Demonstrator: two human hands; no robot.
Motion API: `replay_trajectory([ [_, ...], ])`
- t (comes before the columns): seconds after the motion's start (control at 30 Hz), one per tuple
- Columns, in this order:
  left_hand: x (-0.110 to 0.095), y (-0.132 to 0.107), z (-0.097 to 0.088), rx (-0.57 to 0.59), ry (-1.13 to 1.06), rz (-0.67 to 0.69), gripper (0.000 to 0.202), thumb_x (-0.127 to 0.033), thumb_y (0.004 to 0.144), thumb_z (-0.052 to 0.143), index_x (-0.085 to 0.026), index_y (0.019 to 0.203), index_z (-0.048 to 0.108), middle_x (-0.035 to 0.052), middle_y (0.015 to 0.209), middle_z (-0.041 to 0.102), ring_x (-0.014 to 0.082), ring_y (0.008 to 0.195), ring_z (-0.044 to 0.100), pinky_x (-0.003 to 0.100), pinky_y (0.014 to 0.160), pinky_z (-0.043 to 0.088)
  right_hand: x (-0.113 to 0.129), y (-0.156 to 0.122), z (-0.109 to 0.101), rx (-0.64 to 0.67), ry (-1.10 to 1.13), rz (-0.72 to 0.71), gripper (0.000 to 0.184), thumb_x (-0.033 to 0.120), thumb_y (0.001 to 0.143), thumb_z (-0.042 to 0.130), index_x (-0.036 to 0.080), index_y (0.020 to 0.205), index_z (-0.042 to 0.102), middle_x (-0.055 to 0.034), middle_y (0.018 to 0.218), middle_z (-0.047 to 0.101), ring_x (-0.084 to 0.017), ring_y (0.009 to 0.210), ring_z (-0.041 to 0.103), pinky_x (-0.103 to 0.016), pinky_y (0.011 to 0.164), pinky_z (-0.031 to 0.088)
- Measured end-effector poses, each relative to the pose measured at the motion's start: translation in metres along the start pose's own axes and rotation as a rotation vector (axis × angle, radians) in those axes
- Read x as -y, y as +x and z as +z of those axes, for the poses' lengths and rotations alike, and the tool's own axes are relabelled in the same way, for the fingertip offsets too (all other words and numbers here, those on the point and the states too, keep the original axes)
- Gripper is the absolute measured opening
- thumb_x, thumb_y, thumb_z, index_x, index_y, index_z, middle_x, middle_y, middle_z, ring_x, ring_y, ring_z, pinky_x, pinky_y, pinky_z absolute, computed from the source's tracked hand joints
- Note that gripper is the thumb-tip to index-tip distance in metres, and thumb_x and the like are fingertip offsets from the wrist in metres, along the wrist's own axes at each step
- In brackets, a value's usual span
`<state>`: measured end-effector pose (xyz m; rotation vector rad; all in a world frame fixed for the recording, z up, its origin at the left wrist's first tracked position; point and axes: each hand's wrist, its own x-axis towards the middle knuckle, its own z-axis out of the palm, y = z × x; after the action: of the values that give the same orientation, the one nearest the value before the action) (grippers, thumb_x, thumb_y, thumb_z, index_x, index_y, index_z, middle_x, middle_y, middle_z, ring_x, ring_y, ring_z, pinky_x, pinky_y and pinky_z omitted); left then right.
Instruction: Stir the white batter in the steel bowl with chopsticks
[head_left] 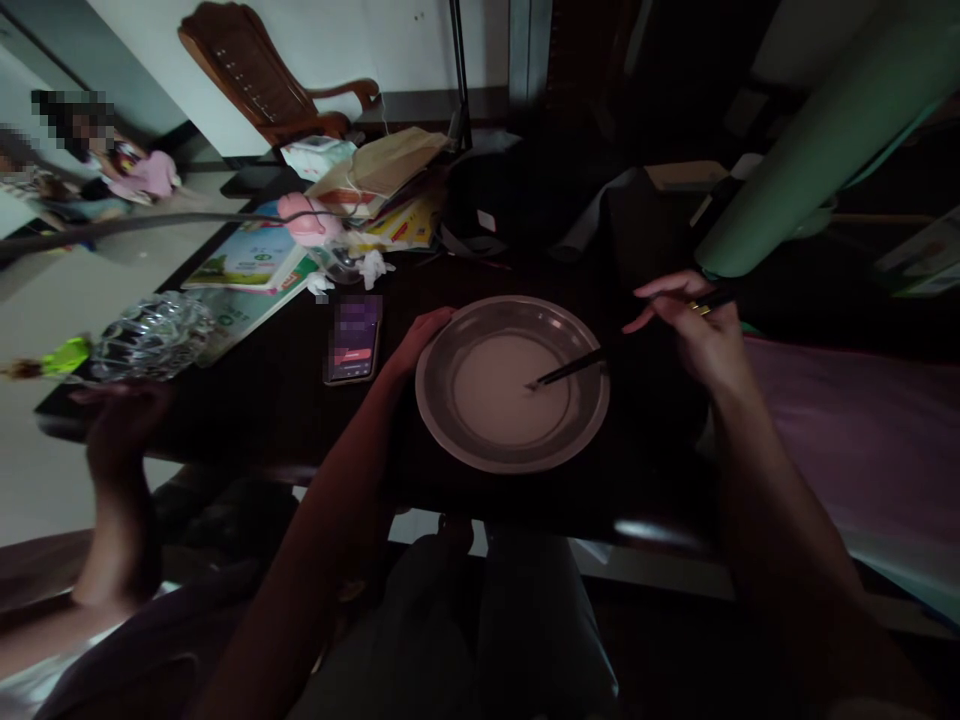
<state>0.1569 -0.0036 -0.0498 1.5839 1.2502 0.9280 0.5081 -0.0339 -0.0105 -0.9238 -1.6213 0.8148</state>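
A round metal basin stands on the dark table in front of me, with a pale, whitish liquid in its bottom. My left hand grips the basin's left rim; some of its fingers are hidden behind the edge. To the right of the basin, my right hand is closed around black chopsticks with gold bands near the upper end. Their tips reach over the right rim into the liquid. In the dim light I cannot tell the two sticks apart.
A phone lies left of the basin. Beyond are a clear ribbed glass dish, booklets, a pink object and a dark bag. Another person's hand is at the table's left edge. A green roll leans right.
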Motion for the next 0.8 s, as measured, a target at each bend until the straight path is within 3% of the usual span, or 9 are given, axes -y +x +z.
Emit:
replay_trajectory([
  [0.17, -0.001, 0.0, -0.001, -0.008, 0.054, 0.008, 0.043, -0.045, 0.089, 0.041, -0.014, 0.097, 0.07, 0.0064, 0.097, 0.071, 0.0213, 0.095, 0.062, 0.028, 0.085, 0.049, 0.004, -0.004, 0.017, 0.216, 0.031, 0.065, 0.02, 0.041, 0.09, 0.063, 0.029, 0.105, 0.068, -0.001, 0.081, 0.075, -0.022, 0.079, 0.071, -0.038, 0.074, 0.053],
  [0.33, -0.002, -0.001, 0.001, -0.016, 0.053, -0.004, 0.043, -0.045, 0.09, 0.04, -0.015, 0.099, 0.069, 0.0053, 0.097, 0.071, 0.0217, 0.099, 0.061, 0.03, 0.087, 0.049, 0.0, 0.0, 0.002, -0.027, -0.039, 0.033, 0.017, 0.043, 0.089, 0.063, 0.028, 0.097, 0.069, -0.0005, 0.073, 0.072, -0.022, 0.074, 0.07, -0.041, 0.078, 0.051],
  [0.43, -0.003, -0.002, 0.001, -0.009, 0.043, -0.002, 0.043, -0.045, 0.09, 0.041, -0.014, 0.098, 0.069, 0.0051, 0.098, 0.071, 0.0215, 0.098, 0.061, 0.029, 0.087, 0.049, -0.002, 0.0, 0.0, 0.013, -0.022, 0.053, 0.018, 0.045, 0.089, 0.062, 0.03, 0.094, 0.069, 0.0001, 0.067, 0.07, -0.023, 0.068, 0.068, -0.042, 0.075, 0.052],
  [0.57, 0.0, -0.001, 0.0, -0.018, 0.029, -0.003, 0.041, -0.044, 0.09, 0.041, -0.015, 0.095, 0.069, 0.0055, 0.096, 0.07, 0.0208, 0.095, 0.061, 0.028, 0.085, 0.049, 0.0, -0.003, 0.014, 0.158, 0.004, 0.081, 0.022, 0.044, 0.09, 0.061, 0.03, 0.107, 0.068, -0.0004, 0.077, 0.073, -0.023, 0.077, 0.069, -0.041, 0.076, 0.052],
  [0.73, 0.004, 0.001, -0.003, -0.012, 0.064, 0.012, 0.04, -0.046, 0.09, 0.042, -0.016, 0.091, 0.068, 0.0046, 0.091, 0.069, 0.0196, 0.09, 0.06, 0.028, 0.081, 0.049, 0.0, 0.001, 0.002, -0.025, -0.042, 0.007, 0.017, 0.039, 0.092, 0.06, 0.029, 0.104, 0.068, -0.0001, 0.07, 0.07, -0.021, 0.071, 0.068, -0.039, 0.079, 0.05],
  [0.8, 0.005, 0.002, -0.003, -0.002, 0.069, 0.021, 0.041, -0.046, 0.09, 0.042, -0.016, 0.092, 0.068, 0.0044, 0.091, 0.069, 0.0195, 0.09, 0.06, 0.028, 0.082, 0.049, -0.001, 0.001, -0.002, -0.03, 0.002, 0.0, 0.014, 0.036, 0.092, 0.06, 0.028, 0.1, 0.069, 0.0009, 0.064, 0.068, -0.02, 0.065, 0.066, -0.038, 0.075, 0.049],
])
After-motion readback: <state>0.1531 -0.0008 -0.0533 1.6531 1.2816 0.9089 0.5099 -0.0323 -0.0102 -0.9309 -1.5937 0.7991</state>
